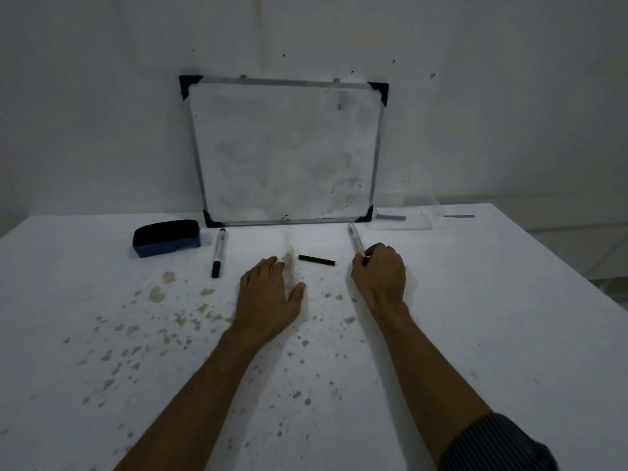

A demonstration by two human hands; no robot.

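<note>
A small whiteboard (285,151) with black corners leans against the wall at the back of the white table (492,300); its surface is smudged. My right hand (379,271) grips a white marker (354,237) near its lower end, and the marker's far end points toward the board. A short black stick-like piece, perhaps a cap, (316,260) lies on the table between my hands. My left hand (268,294) rests flat on the table with fingers straight. A second marker with black cap (219,253) lies left of it. A dark blue eraser (166,237) sits at the far left.
Brownish stains speckle the table in front and to the left. A clear plastic tray (401,217) with a small bluish item sits right of the board. Another small grey item (458,216) lies at the table's back right edge. The wall stands close behind.
</note>
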